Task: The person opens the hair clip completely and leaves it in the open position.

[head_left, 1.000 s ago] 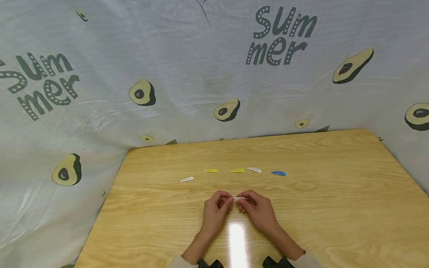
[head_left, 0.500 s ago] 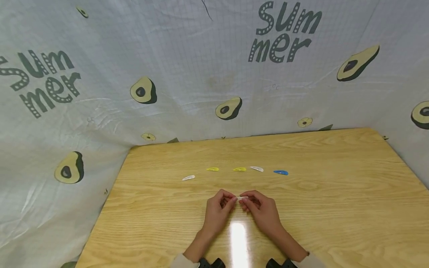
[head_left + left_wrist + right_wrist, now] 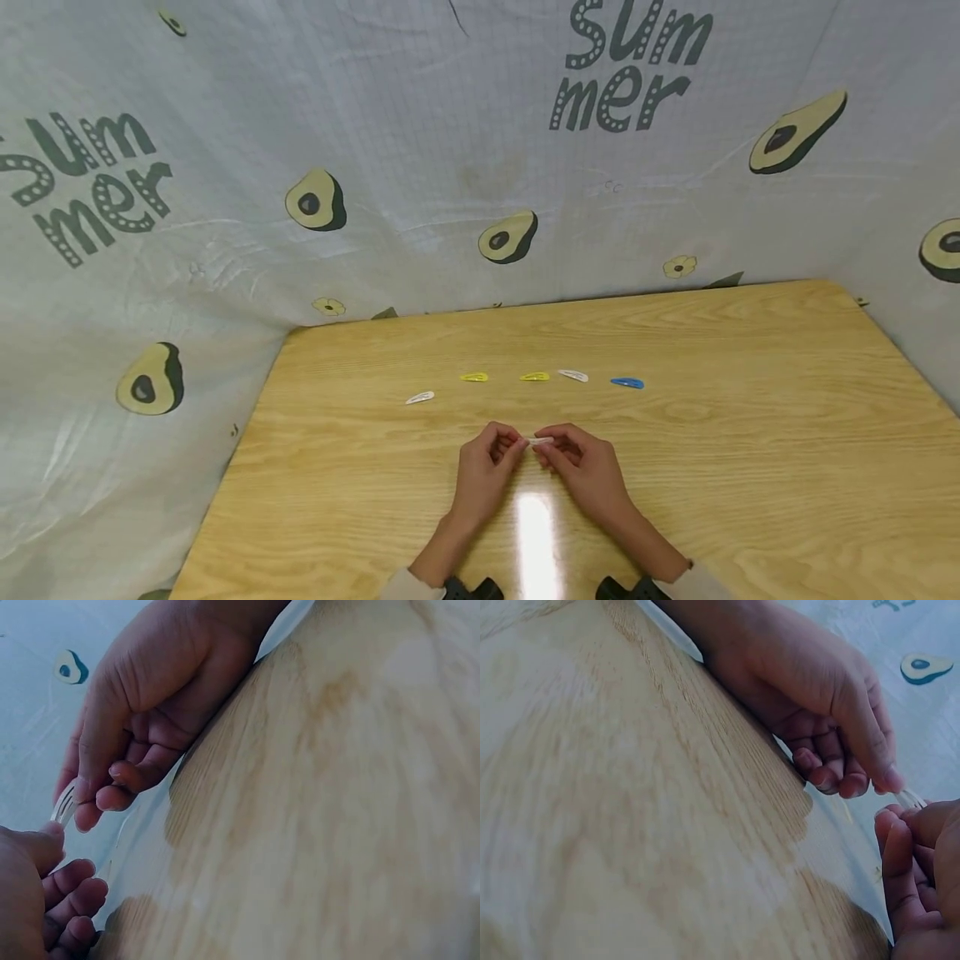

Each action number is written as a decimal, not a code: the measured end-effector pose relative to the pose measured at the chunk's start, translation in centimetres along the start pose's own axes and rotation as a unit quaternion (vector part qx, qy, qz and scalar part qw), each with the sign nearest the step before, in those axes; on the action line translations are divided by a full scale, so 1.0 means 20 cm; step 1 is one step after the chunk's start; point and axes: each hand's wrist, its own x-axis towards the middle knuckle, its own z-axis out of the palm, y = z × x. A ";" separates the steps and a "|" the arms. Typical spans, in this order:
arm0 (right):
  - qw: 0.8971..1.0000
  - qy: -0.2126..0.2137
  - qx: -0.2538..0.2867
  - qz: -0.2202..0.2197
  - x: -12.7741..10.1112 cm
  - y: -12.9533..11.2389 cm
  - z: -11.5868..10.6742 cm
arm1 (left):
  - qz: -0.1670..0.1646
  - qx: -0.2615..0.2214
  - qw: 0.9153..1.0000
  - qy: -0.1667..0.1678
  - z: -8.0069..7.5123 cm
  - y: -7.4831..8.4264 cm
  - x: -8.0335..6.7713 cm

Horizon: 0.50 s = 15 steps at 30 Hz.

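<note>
Between my two hands, just above the table, a white snap hair clip [image 3: 540,441] is held by its ends. My left hand [image 3: 483,471] pinches one end with thumb and fingertips. The other end is pinched by my right hand [image 3: 587,471]. In the left wrist view, the slotted face of the clip [image 3: 64,805] shows between the left thumb and the right fingertips. Only a small part of the clip [image 3: 909,798] is visible in the right wrist view; fingers cover the rest.
Beyond my hands, a loose row lies on the wooden table [image 3: 750,433]: a white clip [image 3: 420,397], a yellow clip [image 3: 474,377], another yellow clip [image 3: 535,377], another white clip [image 3: 573,376] and a blue clip [image 3: 627,382]. A printed cloth [image 3: 420,167] hangs behind.
Both hands keep their pinch on the hair clip and barely move. Its right end shows slightly less than a second ago. The head view has shifted slightly; the clips on the table stay put.
</note>
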 end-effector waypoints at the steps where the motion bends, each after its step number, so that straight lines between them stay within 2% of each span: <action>1: 1.000 0.001 0.001 -0.002 0.00 0.00 0.00 | 0.001 0.000 1.000 0.002 0.00 -0.01 0.00; 8: 0.999 0.018 0.010 0.026 -0.01 -0.01 0.00 | 0.009 -0.004 1.000 0.008 0.03 -0.16 -0.02; 15: 0.997 0.031 0.022 0.068 -0.03 -0.10 0.02 | 0.033 -0.022 0.999 -0.005 0.02 -0.20 -0.03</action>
